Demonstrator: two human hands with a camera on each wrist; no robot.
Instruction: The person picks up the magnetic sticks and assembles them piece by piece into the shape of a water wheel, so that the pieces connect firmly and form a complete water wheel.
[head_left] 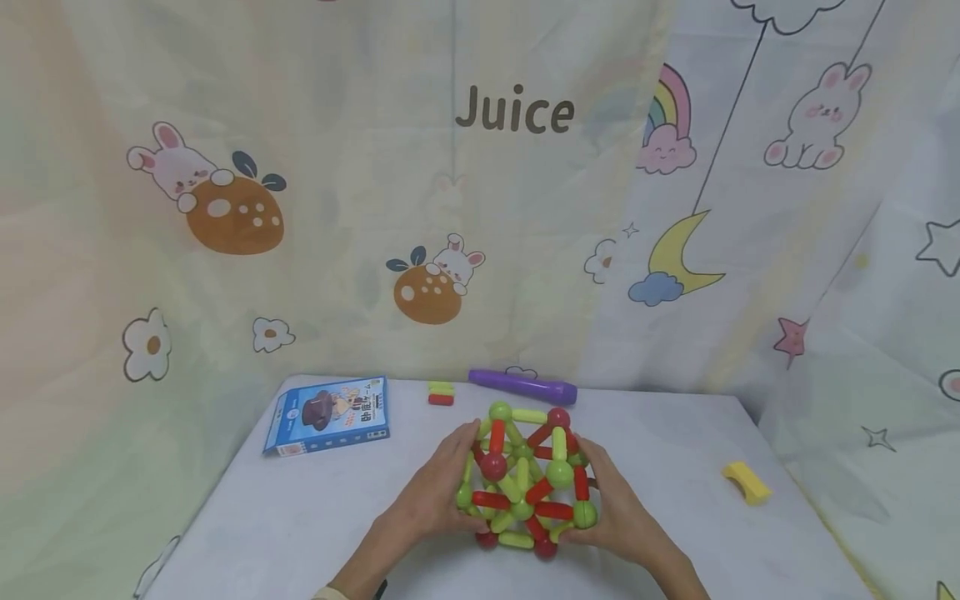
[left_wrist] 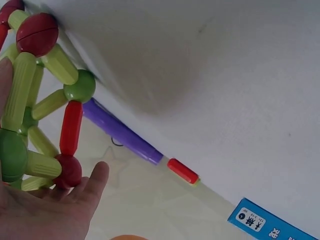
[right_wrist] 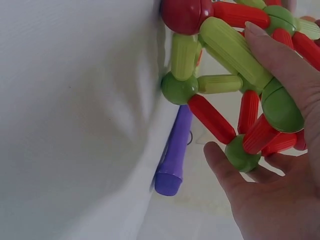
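A ball-shaped frame of red and green rods and balls (head_left: 525,483) stands in the middle of the white table (head_left: 300,517). My left hand (head_left: 438,492) holds its left side, with fingers up along the rods and the thumb at the front. My right hand (head_left: 618,500) holds the right side in the same way. In the left wrist view the frame (left_wrist: 45,100) rests against the left hand (left_wrist: 50,210), a fingertip by a red ball. In the right wrist view the right hand (right_wrist: 280,190) cups the frame (right_wrist: 225,50), its thumb lying over a green rod.
A purple stick (head_left: 522,387) lies at the table's far edge behind the frame. Beside it sits a small red and green piece (head_left: 441,393). A blue box (head_left: 327,414) lies at the far left, and a yellow curved piece (head_left: 746,482) at the right. Printed cloth hangs behind.
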